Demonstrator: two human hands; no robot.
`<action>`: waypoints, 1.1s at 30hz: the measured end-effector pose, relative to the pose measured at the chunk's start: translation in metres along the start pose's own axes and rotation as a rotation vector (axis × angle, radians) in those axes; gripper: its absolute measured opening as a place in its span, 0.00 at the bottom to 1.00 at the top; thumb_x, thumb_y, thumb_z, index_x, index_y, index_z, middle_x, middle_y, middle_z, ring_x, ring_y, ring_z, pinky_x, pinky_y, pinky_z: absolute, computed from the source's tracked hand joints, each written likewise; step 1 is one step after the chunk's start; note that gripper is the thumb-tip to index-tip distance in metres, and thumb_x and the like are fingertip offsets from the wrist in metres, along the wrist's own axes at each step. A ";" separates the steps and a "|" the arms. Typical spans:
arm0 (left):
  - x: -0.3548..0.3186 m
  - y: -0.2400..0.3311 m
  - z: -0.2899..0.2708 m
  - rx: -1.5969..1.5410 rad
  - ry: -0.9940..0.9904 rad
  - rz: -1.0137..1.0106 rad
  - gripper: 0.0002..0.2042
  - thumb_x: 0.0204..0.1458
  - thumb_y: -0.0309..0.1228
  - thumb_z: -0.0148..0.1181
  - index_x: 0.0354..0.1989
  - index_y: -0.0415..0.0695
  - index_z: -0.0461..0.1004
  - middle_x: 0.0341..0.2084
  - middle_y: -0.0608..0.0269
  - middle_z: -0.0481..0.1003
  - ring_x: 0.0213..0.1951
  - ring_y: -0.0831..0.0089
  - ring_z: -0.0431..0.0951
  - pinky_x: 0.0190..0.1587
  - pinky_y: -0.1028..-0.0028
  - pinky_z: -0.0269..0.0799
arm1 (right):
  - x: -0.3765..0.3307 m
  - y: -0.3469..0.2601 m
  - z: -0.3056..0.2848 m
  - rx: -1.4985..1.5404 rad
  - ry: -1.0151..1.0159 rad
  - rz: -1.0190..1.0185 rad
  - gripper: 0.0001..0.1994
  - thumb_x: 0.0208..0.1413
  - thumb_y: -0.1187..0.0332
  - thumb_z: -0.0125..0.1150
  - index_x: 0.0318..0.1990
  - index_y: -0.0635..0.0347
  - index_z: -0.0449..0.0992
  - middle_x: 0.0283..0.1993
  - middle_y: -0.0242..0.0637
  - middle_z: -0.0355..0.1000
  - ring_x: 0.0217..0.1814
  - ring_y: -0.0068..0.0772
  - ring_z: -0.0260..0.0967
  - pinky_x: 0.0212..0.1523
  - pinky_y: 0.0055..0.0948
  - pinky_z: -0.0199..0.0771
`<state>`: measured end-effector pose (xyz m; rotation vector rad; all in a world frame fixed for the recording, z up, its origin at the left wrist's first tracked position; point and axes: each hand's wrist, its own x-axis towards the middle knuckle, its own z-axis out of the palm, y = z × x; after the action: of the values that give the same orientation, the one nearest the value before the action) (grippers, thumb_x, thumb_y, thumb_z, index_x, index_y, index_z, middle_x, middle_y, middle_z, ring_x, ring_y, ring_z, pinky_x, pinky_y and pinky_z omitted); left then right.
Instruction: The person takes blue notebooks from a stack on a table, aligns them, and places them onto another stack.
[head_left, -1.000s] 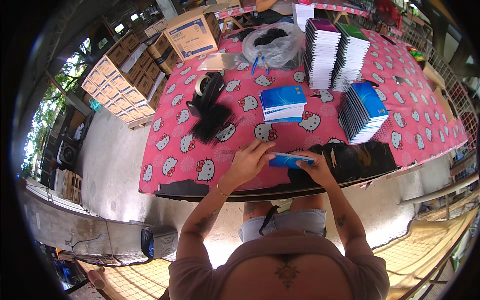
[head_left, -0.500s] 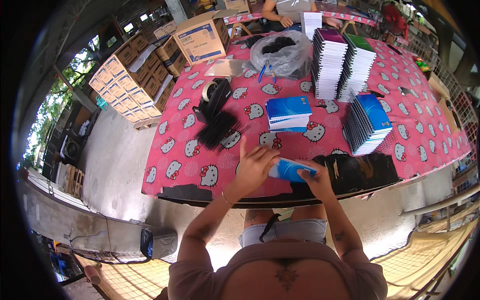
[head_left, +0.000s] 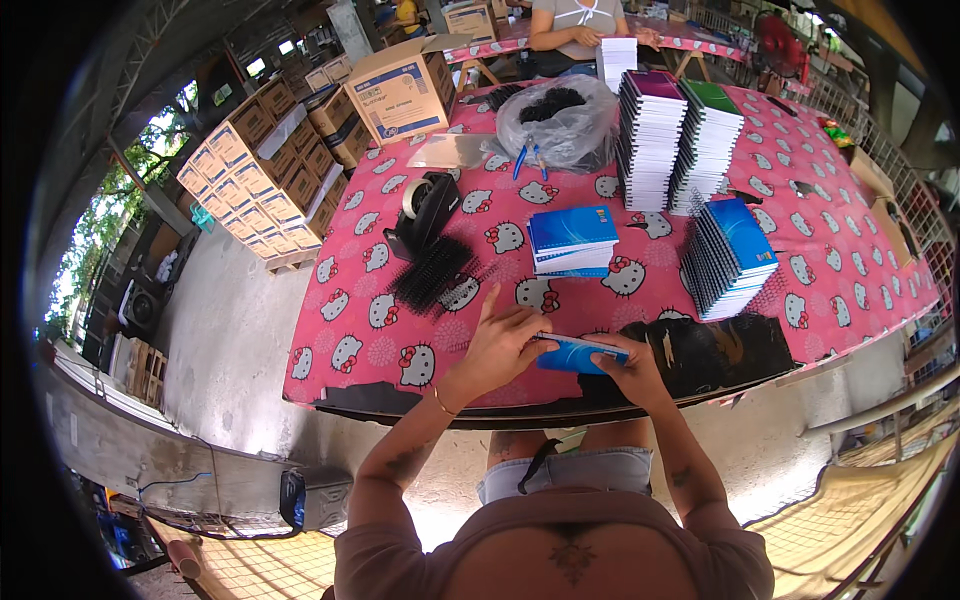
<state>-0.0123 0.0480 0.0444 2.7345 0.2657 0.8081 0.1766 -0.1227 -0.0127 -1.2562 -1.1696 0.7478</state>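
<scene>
Both hands on a thin blue-covered booklet (head_left: 578, 354) at the near edge of the worktop (head_left: 860, 280), which has a pink cartoon-cat cloth. Left hand (head_left: 503, 338) lies flat on its left end, fingers spread; right hand (head_left: 628, 365) grips its right end. Looks like aligning the pages; next move likely calls for a steady pinch so the sheets stay square. Just beyond: loose black plastic comb spines (head_left: 432, 272), black tape dispenser (head_left: 425, 208), short stack of blue notebooks (head_left: 572, 240), fanned blue spiral notebooks (head_left: 730, 255). Farther: two tall notebook stacks (head_left: 675, 135), clear bag of black spines (head_left: 560, 120). Far left: open brown carton with blue label (head_left: 405, 88), stacked cartons (head_left: 265, 165).
</scene>
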 end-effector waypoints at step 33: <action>0.000 0.055 0.035 0.400 -0.030 -0.093 0.42 0.59 0.59 0.46 0.67 0.29 0.56 0.69 0.36 0.54 0.72 0.44 0.52 0.67 0.36 0.39 | 0.002 -0.016 0.011 0.240 0.103 0.149 0.17 0.60 0.73 0.62 0.56 0.67 0.75 0.44 0.30 0.77 0.40 0.16 0.70 0.43 0.21 0.74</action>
<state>0.0128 -0.0115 0.0337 3.0684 0.6021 0.7569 0.1645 -0.1208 0.0024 -1.1733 -0.8812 0.8955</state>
